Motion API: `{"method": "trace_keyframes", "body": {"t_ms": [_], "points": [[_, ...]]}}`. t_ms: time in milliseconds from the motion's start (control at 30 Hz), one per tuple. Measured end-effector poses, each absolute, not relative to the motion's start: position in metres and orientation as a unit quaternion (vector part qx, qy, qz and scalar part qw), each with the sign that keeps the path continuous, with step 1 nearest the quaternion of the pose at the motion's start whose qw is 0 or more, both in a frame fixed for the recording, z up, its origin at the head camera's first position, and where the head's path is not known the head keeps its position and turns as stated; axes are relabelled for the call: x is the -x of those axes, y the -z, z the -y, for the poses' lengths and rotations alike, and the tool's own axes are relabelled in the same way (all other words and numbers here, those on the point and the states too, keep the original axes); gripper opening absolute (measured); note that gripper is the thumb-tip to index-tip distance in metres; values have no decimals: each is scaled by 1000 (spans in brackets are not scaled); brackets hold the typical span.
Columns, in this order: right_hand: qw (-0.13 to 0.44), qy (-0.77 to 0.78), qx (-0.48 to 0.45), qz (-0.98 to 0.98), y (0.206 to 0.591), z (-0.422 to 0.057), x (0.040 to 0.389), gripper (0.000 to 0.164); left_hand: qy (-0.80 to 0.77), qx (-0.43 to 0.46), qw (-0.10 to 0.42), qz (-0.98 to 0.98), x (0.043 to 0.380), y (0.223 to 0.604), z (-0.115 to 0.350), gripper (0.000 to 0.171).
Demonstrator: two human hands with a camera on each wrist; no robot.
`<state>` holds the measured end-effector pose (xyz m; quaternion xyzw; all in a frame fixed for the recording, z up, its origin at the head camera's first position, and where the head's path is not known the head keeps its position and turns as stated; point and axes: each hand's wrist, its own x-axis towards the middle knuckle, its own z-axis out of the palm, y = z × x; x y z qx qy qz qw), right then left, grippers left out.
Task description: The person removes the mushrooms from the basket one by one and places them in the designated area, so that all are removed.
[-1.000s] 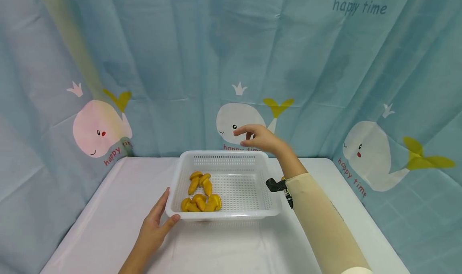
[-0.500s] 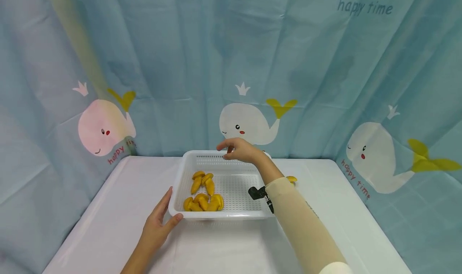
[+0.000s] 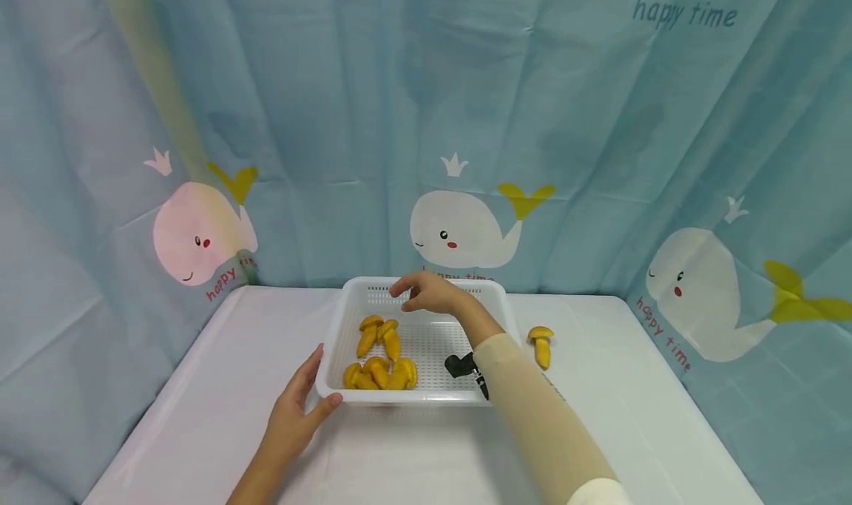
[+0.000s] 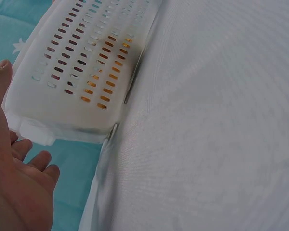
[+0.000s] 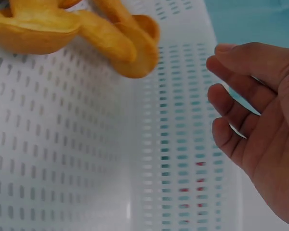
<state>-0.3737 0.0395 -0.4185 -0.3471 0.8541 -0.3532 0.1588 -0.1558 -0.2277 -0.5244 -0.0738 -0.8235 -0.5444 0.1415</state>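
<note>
In the head view a white perforated plastic basket [image 3: 435,396] stands on the table. Several yellow-brown mushrooms [image 3: 393,344] lie in its left half, some at the back and some along the front wall. My left hand [image 3: 293,409] rests at the basket's front left corner, thumb by the front rim and fingers extended along the left side. Over the basket's back part hovers my right hand [image 3: 431,293], fingers loosely bent and nothing between them; the right wrist view shows this hand [image 5: 265,108] beside the perforated wall, apart from the mushrooms [image 5: 130,45].
One more mushroom [image 3: 542,347] lies on the white tablecloth [image 3: 599,416] to the right of the basket. A blue curtain [image 3: 373,120] with printed whales hangs behind and at both sides. A black wrist camera [image 3: 459,365] sits over the basket's right part.
My right hand has moved left and down from beyond the basket's back right to over its back part. The mushroom at the right has come into full view. The left hand stays at the corner.
</note>
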Motion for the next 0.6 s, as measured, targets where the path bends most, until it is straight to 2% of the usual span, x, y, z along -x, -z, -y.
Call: {"method": "trace_keyframes", "body": {"t_ms": [600], "points": [[225, 333, 338, -851, 451, -22, 386, 36, 534, 52, 129, 834, 154, 522, 227, 81]]}}
